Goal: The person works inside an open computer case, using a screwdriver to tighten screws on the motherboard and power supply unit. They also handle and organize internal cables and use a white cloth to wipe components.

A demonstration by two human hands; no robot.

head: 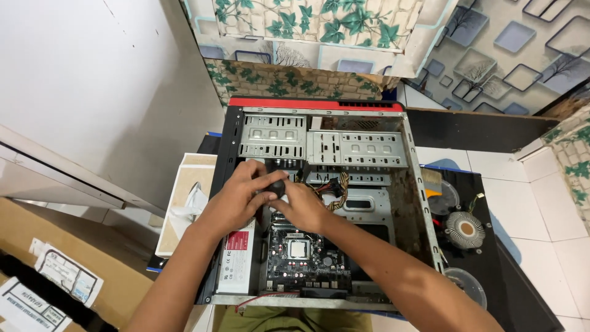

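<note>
Both hands are meeting over the middle of the open case (pixel 319 203), which is lying on its side on the desk with its red front edge at the far end. The left hand (pixel 236 197) is curling its fingers around a small round black part (pixel 276 186), seemingly a knob or handle end, though its exact kind is too small to tell; the right hand (pixel 301 206) is pressing in against it from the other side, fingers bent and closed on the same part. Judging by this, the step in hand is fitting or working something just above the motherboard (pixel 301 258), and the next move calls for a steady two-handed grip and care to keep clear of the cable bundle (pixel 335 187) just beside the right hand. The motherboard is sitting at the near end of the case, dark, with its bare square socket (pixel 299 249) showing. A power supply (pixel 236 261) is lying along the case's left wall. A round cooler (pixel 465 229) is resting on the desk near its right edge.
</note>
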